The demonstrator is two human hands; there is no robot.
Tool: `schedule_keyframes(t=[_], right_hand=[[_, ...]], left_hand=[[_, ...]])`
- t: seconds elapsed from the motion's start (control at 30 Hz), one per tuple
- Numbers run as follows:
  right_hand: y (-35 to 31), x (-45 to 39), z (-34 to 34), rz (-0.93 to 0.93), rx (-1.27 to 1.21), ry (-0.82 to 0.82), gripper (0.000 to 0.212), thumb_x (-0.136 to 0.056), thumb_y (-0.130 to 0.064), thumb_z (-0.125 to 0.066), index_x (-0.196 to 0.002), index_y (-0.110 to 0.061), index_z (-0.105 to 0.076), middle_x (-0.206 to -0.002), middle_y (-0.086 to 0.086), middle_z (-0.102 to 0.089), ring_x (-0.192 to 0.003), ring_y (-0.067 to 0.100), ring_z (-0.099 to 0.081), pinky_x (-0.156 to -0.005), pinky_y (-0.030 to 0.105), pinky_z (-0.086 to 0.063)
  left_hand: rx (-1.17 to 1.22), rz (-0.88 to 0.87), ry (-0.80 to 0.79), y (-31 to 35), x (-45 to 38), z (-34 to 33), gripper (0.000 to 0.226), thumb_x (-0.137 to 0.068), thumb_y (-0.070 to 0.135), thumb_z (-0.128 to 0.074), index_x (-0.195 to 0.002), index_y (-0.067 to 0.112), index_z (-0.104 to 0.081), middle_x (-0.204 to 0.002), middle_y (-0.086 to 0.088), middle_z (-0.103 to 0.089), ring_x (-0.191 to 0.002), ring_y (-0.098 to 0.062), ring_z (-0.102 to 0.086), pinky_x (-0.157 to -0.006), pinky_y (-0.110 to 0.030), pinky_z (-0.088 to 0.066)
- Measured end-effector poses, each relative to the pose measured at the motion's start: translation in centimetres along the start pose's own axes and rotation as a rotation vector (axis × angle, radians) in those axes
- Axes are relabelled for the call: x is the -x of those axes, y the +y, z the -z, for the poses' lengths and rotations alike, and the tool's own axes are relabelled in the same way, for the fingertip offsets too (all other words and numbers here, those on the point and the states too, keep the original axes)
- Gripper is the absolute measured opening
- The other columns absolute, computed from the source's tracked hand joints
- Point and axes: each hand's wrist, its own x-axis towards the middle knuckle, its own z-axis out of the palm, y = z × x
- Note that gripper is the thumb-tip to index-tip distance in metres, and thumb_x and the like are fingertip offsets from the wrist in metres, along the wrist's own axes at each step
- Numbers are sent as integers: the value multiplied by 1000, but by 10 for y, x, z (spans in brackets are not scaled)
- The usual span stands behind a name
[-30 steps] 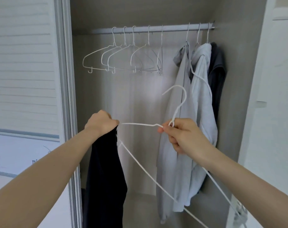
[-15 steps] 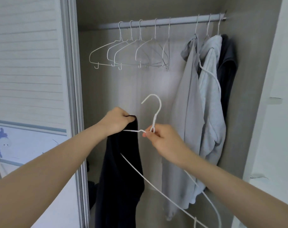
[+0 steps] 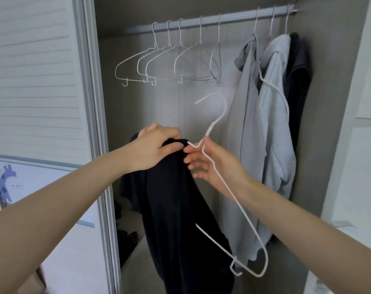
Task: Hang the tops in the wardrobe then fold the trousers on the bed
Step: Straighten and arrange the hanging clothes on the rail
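Observation:
A black top hangs from my left hand, which grips its upper edge in front of the open wardrobe. One arm of a white wire hanger is pushed into the black cloth under that hand. My right hand holds the hanger at its neck, fingers loosely spread, and the hanger's other arm slants down to the lower right across my wrist. Its hook points up and left, below the wardrobe rail.
Several empty wire hangers hang on the left part of the rail. Two grey tops and a dark top hang at the right end. A sliding door frame stands on the left, a white panel on the right.
The hanger's left arm has gone further into the black top. My hands have come closer together, and my right hand's fingers have loosened at the hanger's neck.

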Motion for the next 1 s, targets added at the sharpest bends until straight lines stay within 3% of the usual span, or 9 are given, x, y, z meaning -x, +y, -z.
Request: schedule_keyframes(t=[0.07,0.13,0.23,0.3,0.43,0.6,0.77,0.9,1.0], right_hand=[[4,-1,14,-229,-88,-110,72,-83,-72,-35,-101,-14,-74,-104,11,-69,-98,24,-63,-90,38,-46],[16,8,33,-367,-55,-215,82,-85,-73,-19,-109,-15,-71,-119,11,-67,-114,22,-59,-105,41,-35],[40,29,49,-481,240,-391,68,-94,-59,-19,-119,-15,-64,-134,-6,-58,-129,0,-43,-111,33,-12],[54,38,49,-562,396,-469,51,-92,-56,-34,-118,-24,-64,-138,-19,-50,-136,-1,-31,-117,41,0],[56,39,27,-382,489,-454,31,-92,-37,-57,-122,-34,-63,-138,-23,-49,-134,-1,-36,-118,37,-19],[58,34,-17,37,603,25,31,-85,-10,-61,-107,-31,-66,-103,-14,-57,-101,4,-50,-94,19,-39],[68,37,-31,-24,683,-237,46,-90,-20,-60,-131,-36,-51,-130,-17,-54,-119,-5,-44,-90,8,-36],[92,40,-29,-112,1139,-331,33,-87,-54,-49,-113,-34,-55,-116,-4,-58,-119,19,-39,-97,36,-30],[99,35,-5,-73,1327,-257,45,-89,-56,-45,-111,-20,-61,-111,2,-58,-113,27,-46,-97,42,-35]], left_hand=[[118,1,48,-7,2,1,20,-99,27,-53,-87,12,-58,-78,-9,-62,-81,-24,-52,-83,-32,-41],[264,52,123,-14,5,4,20,-99,25,-53,-83,16,-57,-73,2,-59,-72,-11,-52,-72,-23,-42],[409,180,272,-26,7,10,26,-100,27,-52,-76,17,-52,-67,13,-49,-64,-2,-45,-61,-15,-37],[452,236,327,-32,7,16,26,-100,28,-52,-80,11,-53,-69,9,-48,-66,-5,-44,-63,-20,-37],[478,287,344,-35,5,17,27,-98,28,-55,-85,5,-58,-72,3,-52,-67,-7,-47,-65,-22,-39],[424,330,412,-30,4,9,24,-96,25,-59,-75,13,-62,-59,18,-55,-56,3,-48,-56,-6,-38],[402,354,442,-26,8,12,25,-94,28,-62,-70,21,-63,-58,18,-56,-55,4,-48,-60,-14,-39],[351,361,483,-25,13,23,24,-94,32,-61,-73,22,-64,-64,15,-60,-65,-3,-54,-70,-27,-44],[232,382,519,-33,23,39,22,-94,37,-60,-76,25,-65,-73,13,-64,-77,-12,-59,-85,-39,-48]])
